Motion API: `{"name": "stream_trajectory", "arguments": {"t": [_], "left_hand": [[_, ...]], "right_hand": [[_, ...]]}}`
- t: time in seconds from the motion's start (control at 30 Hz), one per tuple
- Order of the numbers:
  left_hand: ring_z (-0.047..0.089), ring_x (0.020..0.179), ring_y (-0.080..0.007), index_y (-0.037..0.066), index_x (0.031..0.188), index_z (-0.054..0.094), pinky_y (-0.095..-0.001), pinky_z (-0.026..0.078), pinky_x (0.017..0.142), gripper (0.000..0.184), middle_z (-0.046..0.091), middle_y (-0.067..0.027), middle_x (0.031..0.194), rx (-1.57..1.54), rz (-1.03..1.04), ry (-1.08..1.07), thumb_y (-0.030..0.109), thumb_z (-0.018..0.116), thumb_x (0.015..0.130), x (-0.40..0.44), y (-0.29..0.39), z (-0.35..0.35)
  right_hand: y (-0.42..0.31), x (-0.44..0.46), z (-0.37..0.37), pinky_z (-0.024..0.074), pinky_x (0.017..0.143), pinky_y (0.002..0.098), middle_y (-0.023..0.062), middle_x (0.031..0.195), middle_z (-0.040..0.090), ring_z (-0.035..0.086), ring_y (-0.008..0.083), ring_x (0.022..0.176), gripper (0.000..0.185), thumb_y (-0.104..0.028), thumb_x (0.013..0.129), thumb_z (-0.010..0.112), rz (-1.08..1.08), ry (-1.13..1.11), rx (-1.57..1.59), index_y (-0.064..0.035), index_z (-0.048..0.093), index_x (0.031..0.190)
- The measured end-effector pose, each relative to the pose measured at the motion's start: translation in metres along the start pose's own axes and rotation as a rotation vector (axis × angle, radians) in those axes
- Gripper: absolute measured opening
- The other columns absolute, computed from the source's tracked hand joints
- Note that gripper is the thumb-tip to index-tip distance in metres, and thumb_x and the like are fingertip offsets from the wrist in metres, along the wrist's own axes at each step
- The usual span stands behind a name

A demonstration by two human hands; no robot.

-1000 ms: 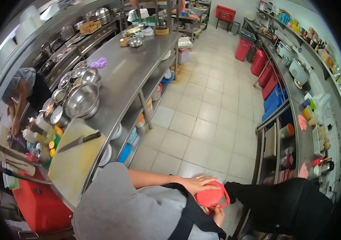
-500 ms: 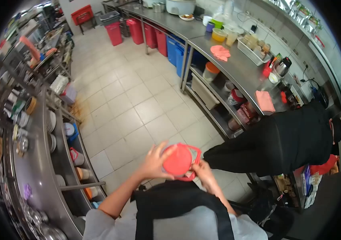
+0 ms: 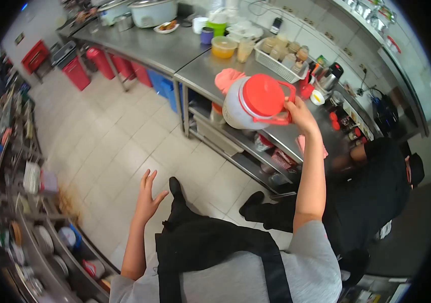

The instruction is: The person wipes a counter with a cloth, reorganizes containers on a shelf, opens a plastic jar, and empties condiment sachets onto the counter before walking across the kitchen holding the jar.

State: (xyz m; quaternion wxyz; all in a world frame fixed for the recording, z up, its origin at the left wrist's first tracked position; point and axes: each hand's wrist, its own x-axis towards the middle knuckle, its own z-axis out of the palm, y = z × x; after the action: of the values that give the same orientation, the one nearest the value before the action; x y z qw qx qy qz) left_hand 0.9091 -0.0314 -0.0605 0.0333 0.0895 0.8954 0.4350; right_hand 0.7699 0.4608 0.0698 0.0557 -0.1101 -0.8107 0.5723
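A large whitish plastic jar [image 3: 237, 108] with a red screw lid and a red carrying handle is held up in front of the steel counter [image 3: 197, 70]. My right hand [image 3: 302, 117] is wrapped round the handle, and my arm is stretched out. The jar tilts to the left and partly covers a crumpled pink cloth [image 3: 227, 79] on the counter. My left hand [image 3: 149, 199] hangs over the floor with its fingers apart, holding nothing.
A person in black [image 3: 377, 187] bends over the counter at the right. Near the wall stand a basket of jars [image 3: 281, 60], a yellow-filled tub [image 3: 223, 47] and a flask [image 3: 330, 77]. A shelf unit [image 3: 69, 237] with plates runs along the left. Red bins [image 3: 76, 74] stand farther back.
The jar has gone from in front of my body up and forward to the counter. My left hand has let go of it. My view has turned toward the counter.
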Motion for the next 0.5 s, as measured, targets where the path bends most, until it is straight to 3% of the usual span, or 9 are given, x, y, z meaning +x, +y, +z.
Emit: {"name": "stream_trajectory", "arguments": {"t": [0.1,0.2,0.27,0.4,0.47,0.5], "left_hand": [[0.034,0.137,-0.0363,0.01,0.143,0.039,-0.0427,0.036,0.109,0.068,0.028,-0.0186,0.151,0.042,0.13,-0.077,0.022,0.072,0.085,0.099,-0.006,-0.009],[0.038,0.134,-0.0367,0.008,0.141,0.041,-0.0409,0.037,0.108,0.062,0.034,-0.02,0.148,0.013,0.277,-0.167,0.022,0.069,0.088,0.209,0.012,-0.01],[0.043,0.13,-0.0372,0.006,0.138,0.044,-0.041,0.038,0.106,0.056,0.04,-0.0193,0.144,-0.012,0.433,-0.231,0.02,0.066,0.089,0.279,0.043,-0.003],[0.045,0.127,-0.0372,0.006,0.137,0.047,-0.0421,0.04,0.103,0.05,0.042,-0.0162,0.144,-0.085,0.68,-0.432,0.014,0.062,0.089,0.404,0.086,0.081],[0.044,0.129,-0.0359,0.006,0.136,0.047,-0.0437,0.038,0.105,0.048,0.041,-0.0156,0.145,-0.005,0.778,-0.502,0.016,0.058,0.091,0.46,0.084,0.153],[0.044,0.129,-0.0353,0.006,0.136,0.048,-0.0445,0.037,0.106,0.046,0.04,-0.0153,0.146,0.036,0.826,-0.521,0.017,0.056,0.091,0.488,0.086,0.181]], "right_hand": [[0.038,0.089,-0.023,0.0561,0.059,0.0359,0.012,0.095,0.063,0.065,0.0179,0.072,0.038,-0.031,0.096,0.05,0.139,-0.014,-0.211,0.0031,0.05,0.114],[0.01,0.1,-0.001,0.0581,0.065,0.0372,0.0159,0.109,0.059,0.066,0.0234,0.085,0.045,-0.034,0.097,0.05,0.314,0.247,0.005,0.0016,0.048,0.124],[0.036,0.121,-0.006,0.0577,0.066,0.0387,0.016,0.112,0.059,0.064,0.0244,0.09,0.05,-0.038,0.097,0.048,0.238,0.344,-0.138,0.0007,0.046,0.129],[0.104,0.136,0.001,0.0565,0.069,0.0397,0.0127,0.112,0.058,0.059,0.0236,0.096,0.055,-0.043,0.098,0.046,0.31,0.451,-0.074,-0.001,0.045,0.134],[0.143,0.143,0.009,0.0551,0.072,0.0367,0.0099,0.112,0.058,0.059,0.0218,0.096,0.054,-0.043,0.098,0.046,0.109,0.558,0.075,-0.0025,0.047,0.134],[0.142,0.147,0.007,0.0545,0.073,0.0355,0.0093,0.112,0.059,0.059,0.0214,0.096,0.053,-0.043,0.099,0.046,0.142,0.554,0.093,-0.003,0.047,0.134]]}}
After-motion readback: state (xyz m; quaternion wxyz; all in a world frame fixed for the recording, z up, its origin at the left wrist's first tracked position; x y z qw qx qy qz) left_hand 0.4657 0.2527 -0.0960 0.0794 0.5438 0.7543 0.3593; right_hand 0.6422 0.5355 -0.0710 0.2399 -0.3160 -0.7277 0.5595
